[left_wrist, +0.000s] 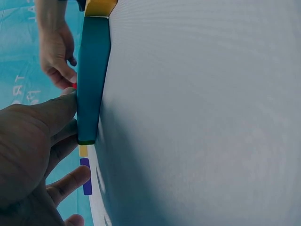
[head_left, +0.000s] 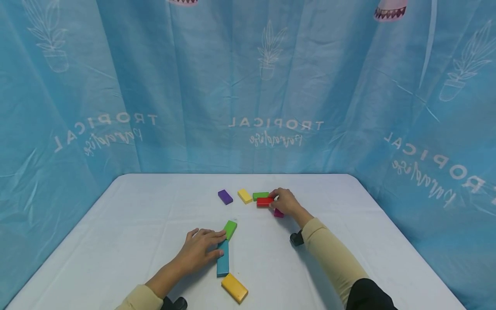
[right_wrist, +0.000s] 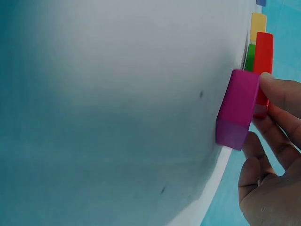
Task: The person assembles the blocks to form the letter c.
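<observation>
My left hand [head_left: 199, 252] rests at the blue block [head_left: 222, 265], thumb touching its upper part and fingertips over its far end. That end meets a light green block [head_left: 230, 229]. Off the blue block's near end lies an orange-yellow block [head_left: 234, 288]. Farther back, my right hand [head_left: 286, 201] pinches the right end of a red block [head_left: 264, 202] between thumb and fingers. Behind the red block is a green block [head_left: 260, 195]. A magenta block [right_wrist: 237, 106] stands just in front of the right hand, partly hidden by it in the head view.
On the white table [head_left: 135, 228], a yellow block [head_left: 245, 196] and a purple block [head_left: 225, 197] lie left of the red one. Blue printed curtains [head_left: 209, 86] surround the table's back and sides. A dark wrist camera [head_left: 297, 238] hangs under the right wrist.
</observation>
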Demonstrator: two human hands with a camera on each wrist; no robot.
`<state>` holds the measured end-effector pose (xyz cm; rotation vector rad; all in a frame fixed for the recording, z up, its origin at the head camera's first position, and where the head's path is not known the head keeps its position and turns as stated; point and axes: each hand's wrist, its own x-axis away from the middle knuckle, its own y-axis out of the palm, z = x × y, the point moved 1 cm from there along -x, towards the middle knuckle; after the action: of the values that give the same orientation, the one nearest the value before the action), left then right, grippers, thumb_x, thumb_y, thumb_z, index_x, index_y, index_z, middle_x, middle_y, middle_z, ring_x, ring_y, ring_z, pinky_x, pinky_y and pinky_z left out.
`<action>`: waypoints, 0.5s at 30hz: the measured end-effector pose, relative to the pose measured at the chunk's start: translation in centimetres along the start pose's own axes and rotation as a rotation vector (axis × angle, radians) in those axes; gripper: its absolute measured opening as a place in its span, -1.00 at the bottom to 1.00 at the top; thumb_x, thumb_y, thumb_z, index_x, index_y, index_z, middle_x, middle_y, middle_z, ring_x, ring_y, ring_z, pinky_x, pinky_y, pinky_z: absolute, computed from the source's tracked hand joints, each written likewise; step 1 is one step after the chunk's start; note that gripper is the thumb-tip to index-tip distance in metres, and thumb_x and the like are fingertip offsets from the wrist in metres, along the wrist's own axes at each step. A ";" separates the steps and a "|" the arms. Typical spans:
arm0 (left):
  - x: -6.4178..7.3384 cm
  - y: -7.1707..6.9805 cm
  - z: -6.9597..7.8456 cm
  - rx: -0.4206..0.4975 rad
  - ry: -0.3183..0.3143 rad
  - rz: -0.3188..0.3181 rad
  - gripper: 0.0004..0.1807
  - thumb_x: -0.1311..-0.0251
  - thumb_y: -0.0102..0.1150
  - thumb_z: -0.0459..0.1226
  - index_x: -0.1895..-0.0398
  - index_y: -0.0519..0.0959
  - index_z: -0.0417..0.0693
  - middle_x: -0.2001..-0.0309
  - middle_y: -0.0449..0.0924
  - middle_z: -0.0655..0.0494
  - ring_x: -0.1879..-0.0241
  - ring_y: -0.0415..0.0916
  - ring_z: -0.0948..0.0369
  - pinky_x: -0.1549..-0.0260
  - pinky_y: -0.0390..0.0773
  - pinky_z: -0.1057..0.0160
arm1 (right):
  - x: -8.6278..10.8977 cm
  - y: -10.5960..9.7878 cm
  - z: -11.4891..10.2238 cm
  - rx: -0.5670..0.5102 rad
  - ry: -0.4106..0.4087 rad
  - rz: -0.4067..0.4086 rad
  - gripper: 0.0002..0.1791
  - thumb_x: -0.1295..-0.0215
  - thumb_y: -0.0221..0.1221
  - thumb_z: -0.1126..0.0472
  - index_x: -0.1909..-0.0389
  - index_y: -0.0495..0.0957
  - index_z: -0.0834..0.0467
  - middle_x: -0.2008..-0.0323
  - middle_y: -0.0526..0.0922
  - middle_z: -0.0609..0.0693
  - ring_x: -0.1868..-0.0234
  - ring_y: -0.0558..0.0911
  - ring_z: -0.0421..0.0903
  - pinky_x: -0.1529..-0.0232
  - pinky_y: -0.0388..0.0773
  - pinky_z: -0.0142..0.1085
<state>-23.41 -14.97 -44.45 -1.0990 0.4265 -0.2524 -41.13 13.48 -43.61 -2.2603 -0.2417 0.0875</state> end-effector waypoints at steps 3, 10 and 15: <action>0.0 0.0 0.0 -0.004 -0.003 -0.003 -0.51 -0.16 0.31 -0.12 -0.17 0.56 -0.05 -0.20 0.51 0.13 -0.18 0.36 0.01 -0.20 0.01 -0.32 | 0.0 0.2 -0.4 -0.006 -0.049 -0.003 -0.65 -0.17 0.29 0.31 -0.02 0.62 0.14 0.07 0.55 0.02 0.11 0.48 -0.03 0.09 0.51 -0.17; 0.0 0.0 0.1 -0.009 -0.018 -0.014 -0.51 -0.17 0.30 -0.12 -0.17 0.57 -0.05 -0.19 0.51 0.13 -0.18 0.35 0.01 -0.21 0.01 -0.31 | 0.1 1.0 -2.1 -0.058 -0.091 -0.036 -0.64 -0.14 0.32 0.33 0.01 0.63 0.10 0.09 0.55 -0.02 0.12 0.47 -0.04 0.09 0.50 -0.19; -0.1 0.0 0.1 -0.011 -0.031 -0.019 -0.51 -0.17 0.31 -0.11 -0.17 0.57 -0.04 -0.20 0.51 0.14 -0.19 0.35 0.01 -0.21 0.01 -0.31 | 0.7 1.6 -3.2 -0.053 -0.126 -0.074 -0.65 -0.16 0.32 0.34 0.01 0.64 0.09 0.11 0.54 -0.04 0.13 0.46 -0.04 0.17 0.52 -0.25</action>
<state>-23.40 -14.84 -44.35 -1.1167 0.3910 -0.2495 -39.76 10.16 -42.78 -2.2990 -0.3986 0.1863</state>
